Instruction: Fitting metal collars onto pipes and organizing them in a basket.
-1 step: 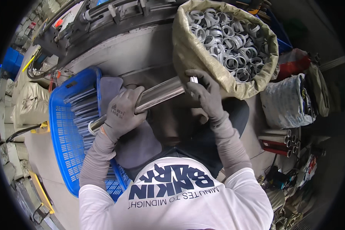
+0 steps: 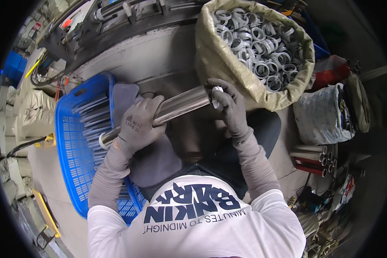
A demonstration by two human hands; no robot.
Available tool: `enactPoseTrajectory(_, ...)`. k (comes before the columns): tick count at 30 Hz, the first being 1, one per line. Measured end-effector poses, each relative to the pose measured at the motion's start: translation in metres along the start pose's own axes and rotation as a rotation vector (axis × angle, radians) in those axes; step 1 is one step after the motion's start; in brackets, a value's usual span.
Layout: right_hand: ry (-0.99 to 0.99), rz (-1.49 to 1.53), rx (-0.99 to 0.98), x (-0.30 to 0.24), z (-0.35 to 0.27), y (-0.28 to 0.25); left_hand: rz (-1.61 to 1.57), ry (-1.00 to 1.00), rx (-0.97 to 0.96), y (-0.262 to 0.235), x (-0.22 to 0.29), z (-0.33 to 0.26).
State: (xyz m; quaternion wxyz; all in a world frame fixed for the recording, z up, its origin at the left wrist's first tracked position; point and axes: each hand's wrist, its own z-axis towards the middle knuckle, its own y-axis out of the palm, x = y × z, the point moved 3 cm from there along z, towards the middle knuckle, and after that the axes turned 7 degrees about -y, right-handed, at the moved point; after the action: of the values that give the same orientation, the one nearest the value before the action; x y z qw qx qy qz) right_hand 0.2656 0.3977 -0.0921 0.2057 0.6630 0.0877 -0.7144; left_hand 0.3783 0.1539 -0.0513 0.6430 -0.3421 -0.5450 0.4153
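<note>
A shiny metal tube (image 2: 182,104) lies slantwise across my lap, its right end higher than its left. My gloved left hand (image 2: 139,122) is wrapped round it left of the middle. A white ring (image 2: 102,141) sits around the tube's left end. At the other end, my gloved right hand (image 2: 231,112) pinches a second white ring (image 2: 218,97) between thumb and fingers. Whether this ring is fitted onto the tube or only held against its end, I cannot tell. Just beyond the right hand stands an open woven sack (image 2: 228,71) full of loose grey-white rings (image 2: 258,47).
On the left, a blue plastic basket (image 2: 69,159) holds several metal tubes (image 2: 92,122). A dark machine frame (image 2: 112,36) runs along the far side. To the right are a white bag (image 2: 320,116) and a stack of tubes (image 2: 311,157). A yellow-edged item (image 2: 46,213) lies at lower left.
My right hand has turned slightly, and more of the white ring at the tube's right end shows. The left hand keeps its grip, with the tube shifted a little.
</note>
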Motion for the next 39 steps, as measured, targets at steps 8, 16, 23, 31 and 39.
enactPoseTrajectory(8, -0.536, -0.448, 0.007, 0.007, 0.006, 0.035, 0.115, 0.041, -0.062, 0.012, -0.001, -0.003)
enactPoseTrajectory(16, -0.391, -0.349, 0.113, 0.020, 0.001, 0.039, 0.144, 0.029, -0.117, 0.018, -0.002, -0.001)
enactPoseTrajectory(23, -0.121, -0.031, 0.276, 0.039, -0.003, 0.050, 0.162, 0.015, -0.147, 0.020, -0.004, -0.003)
enactPoseTrajectory(31, -0.692, -0.656, 0.168, -0.042, 0.003, 0.004, 0.013, -0.026, -0.222, -0.026, -0.022, -0.018)
enactPoseTrajectory(39, -0.039, -1.365, 0.038, -0.014, 0.085, -0.120, -0.032, -0.143, -0.154, -0.030, -0.040, -0.015)
